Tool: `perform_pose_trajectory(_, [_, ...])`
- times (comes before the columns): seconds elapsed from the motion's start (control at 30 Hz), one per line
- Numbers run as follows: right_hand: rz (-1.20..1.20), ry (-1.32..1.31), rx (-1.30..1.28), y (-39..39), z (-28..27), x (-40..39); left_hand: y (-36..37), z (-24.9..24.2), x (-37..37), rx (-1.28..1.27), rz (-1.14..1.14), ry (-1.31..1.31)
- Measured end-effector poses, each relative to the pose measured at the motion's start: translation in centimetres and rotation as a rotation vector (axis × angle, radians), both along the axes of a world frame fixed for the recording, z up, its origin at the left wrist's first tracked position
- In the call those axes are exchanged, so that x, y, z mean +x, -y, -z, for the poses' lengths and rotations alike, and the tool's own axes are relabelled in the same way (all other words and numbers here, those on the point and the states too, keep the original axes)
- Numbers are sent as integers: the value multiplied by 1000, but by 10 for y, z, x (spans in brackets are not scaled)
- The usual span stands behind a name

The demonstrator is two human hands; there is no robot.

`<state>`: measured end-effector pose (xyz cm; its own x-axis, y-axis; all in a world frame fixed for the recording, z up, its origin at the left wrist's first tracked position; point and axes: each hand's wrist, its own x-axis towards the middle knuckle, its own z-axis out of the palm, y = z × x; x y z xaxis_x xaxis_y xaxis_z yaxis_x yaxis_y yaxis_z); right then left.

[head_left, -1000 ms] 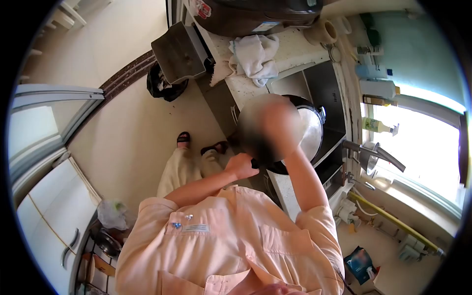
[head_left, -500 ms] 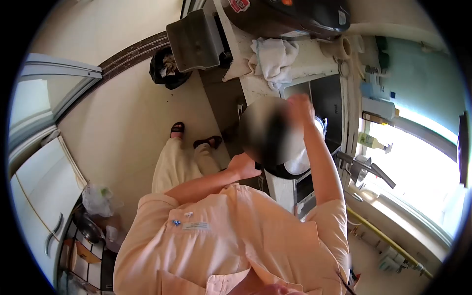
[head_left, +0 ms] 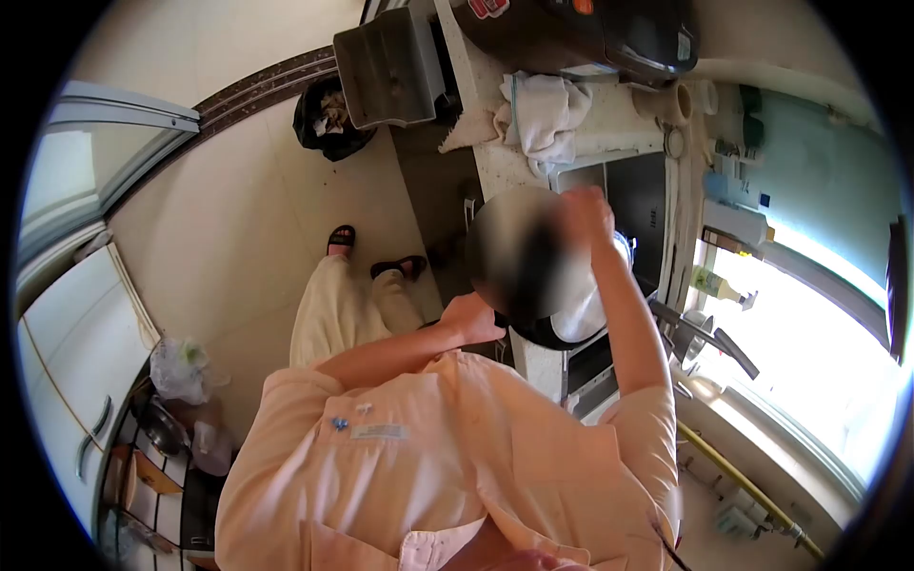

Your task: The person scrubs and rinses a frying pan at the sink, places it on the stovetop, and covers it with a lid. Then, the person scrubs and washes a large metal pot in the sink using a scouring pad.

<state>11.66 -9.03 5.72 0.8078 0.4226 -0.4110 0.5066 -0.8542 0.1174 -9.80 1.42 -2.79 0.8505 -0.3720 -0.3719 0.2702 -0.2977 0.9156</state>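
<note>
My left hand [head_left: 473,319] is closed around the short black handle [head_left: 501,320] of a dark round pan [head_left: 541,332]. The pan is held at the sink's near edge. A blurred patch hides much of its middle; a pale, shiny area [head_left: 579,309] shows on its right side. My right hand [head_left: 586,219] is over the far right part of the pan, its fingers curled and partly smeared. Whatever they may hold is hidden. Behind the pan is the dark sink [head_left: 640,205].
A white cloth [head_left: 550,119] lies on the counter beyond the sink, before a dark rice cooker [head_left: 609,38]. A faucet [head_left: 709,335] is at the right, near a bottle [head_left: 716,284] on the windowsill. On the floor stands a black-bagged bin [head_left: 331,119].
The whole view has shifted slightly. My left hand stays on the pan handle, and my right hand stays over the pan with little visible movement.
</note>
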Motion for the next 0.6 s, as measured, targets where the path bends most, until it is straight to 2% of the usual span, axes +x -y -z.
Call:
perform_pose_trajectory(0.03, [-188,87,28,-4,6,-15,-2,1,5,24,12,7])
perform_pose_trajectory(0.1, [-329,-167,271,-14,-5,-39,0,0,3,60,60,0])
perform_pose_trajectory(0.17, [-40,32,190,11,13,-18,3,3,3,43,63,2])
perform_pose_trajectory(0.2, [19,135,72,12,6,0,2,3,5,38,57,9])
perform_pose_trajectory(0.3, [-130,188,86,10,8,-13,-4,-7,9,52,72,-5])
perform_pose_trajectory(0.33, [-168,150,204,16,21,-28,-3,-5,8,64,69,7])
perform_pose_trajectory(0.37, [-256,26,163,-1,9,-52,0,-2,6,75,69,18])
perform_pose_trajectory(0.43, [-400,-117,250,-7,-2,-60,3,1,7,77,65,21])
perform_pose_trajectory(0.5, [-183,139,236,3,7,-28,4,2,9,59,60,6])
perform_pose_trajectory(0.53, [-152,251,268,5,4,-26,3,0,6,67,71,8])
perform_pose_trajectory(0.6, [-351,117,69,-10,5,-54,1,-3,11,89,66,22])
